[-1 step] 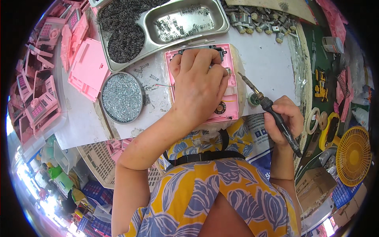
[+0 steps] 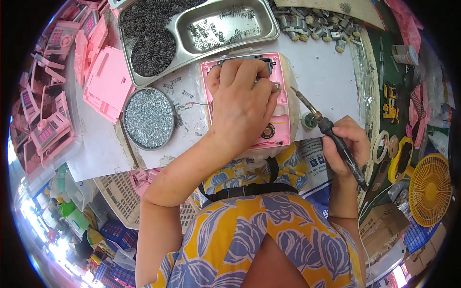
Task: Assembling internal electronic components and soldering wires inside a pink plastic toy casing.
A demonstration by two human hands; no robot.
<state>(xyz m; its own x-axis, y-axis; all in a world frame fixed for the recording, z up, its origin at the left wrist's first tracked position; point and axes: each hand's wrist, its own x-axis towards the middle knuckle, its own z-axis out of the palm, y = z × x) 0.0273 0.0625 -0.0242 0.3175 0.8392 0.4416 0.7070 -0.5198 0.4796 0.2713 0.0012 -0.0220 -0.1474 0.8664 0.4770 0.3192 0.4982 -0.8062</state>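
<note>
A pink plastic housing (image 2: 286,117), its inner side facing up, lies on the white-covered table in front of me. Across it reaches my left hand (image 2: 242,103), fingers bent and closed over a dark part (image 2: 263,58) at the far end; the fingertips and whatever they grip are hidden. A small round black speaker-like piece (image 2: 268,130) sits in the housing's near right corner. Thin wires (image 2: 199,103) stick out at its left side. My right hand (image 2: 346,146) is closed around the black handle of a soldering iron (image 2: 331,130), whose tip points up-left, just right of the housing and apart from it.
A metal tray (image 2: 180,43) of dark springs stands at the far left, near a round dish of screws (image 2: 148,118). Small motors (image 2: 317,29) lie at the back. Pink panels (image 2: 108,86) are on the left. A small green-rimmed container (image 2: 309,121) stands beneath the iron.
The soldering iron and my right hand have shifted very slightly to the right. My left hand and the housing stay in place.
</note>
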